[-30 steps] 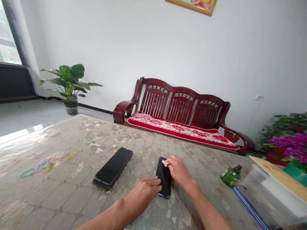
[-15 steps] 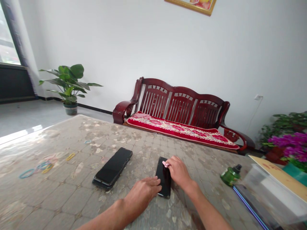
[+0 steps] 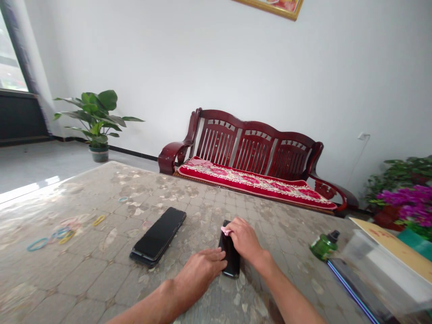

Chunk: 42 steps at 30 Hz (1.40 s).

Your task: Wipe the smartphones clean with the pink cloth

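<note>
A black phone lies flat on the patterned table, screen up, between my hands. My left hand rests at its left edge, fingers stretched out and their tips on the screen. Over the far part of the screen, my right hand is closed on a small pink cloth and presses it near the top left corner. Part of the cloth is hidden by the fingers. To the left lies a stack of black phones, apart from both hands.
Coloured rubber bands lie on the table's left side. At the right are a green bottle, another phone and a clear plastic box with a yellowish board. Beyond the table stands a wooden bench.
My right hand has slid the pink cloth slightly left across the top of the phone's screen. The left hand and the phone have stayed in place.
</note>
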### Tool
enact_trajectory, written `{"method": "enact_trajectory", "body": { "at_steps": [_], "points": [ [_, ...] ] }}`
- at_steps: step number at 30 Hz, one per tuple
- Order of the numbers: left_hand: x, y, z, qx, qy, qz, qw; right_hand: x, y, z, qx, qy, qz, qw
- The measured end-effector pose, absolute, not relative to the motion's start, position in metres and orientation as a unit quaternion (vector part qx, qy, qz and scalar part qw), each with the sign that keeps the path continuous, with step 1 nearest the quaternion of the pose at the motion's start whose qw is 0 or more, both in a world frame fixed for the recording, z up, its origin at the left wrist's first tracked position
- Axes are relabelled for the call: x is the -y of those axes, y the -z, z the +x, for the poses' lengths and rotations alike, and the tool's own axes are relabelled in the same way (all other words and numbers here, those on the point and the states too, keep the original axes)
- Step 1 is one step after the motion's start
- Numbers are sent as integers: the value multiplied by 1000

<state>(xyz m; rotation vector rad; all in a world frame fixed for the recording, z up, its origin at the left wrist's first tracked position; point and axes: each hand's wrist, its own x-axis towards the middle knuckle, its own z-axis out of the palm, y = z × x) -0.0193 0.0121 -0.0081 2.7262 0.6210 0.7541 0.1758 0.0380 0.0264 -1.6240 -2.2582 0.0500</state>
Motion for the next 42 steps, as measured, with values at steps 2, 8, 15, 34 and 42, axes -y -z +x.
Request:
{"method": "enact_trajectory", "body": {
  "at_steps": [2,8,15,34,42],
  "points": [
    [-12,8,-19,-212,-257,935,122,-33,-26,176,815,-33,-547,189],
    [-13,9,-17,-217,-213,948,100,-14,-22,189,830,-99,-503,221],
    [-12,12,-22,-218,-227,944,103,-31,8,211,651,-125,-594,456],
    [-79,-41,27,-205,10,976,-70,-45,30,233,466,-142,-611,625],
    [-103,-46,47,-160,92,979,-81,-46,30,232,461,-153,-608,628]
  ]
}}
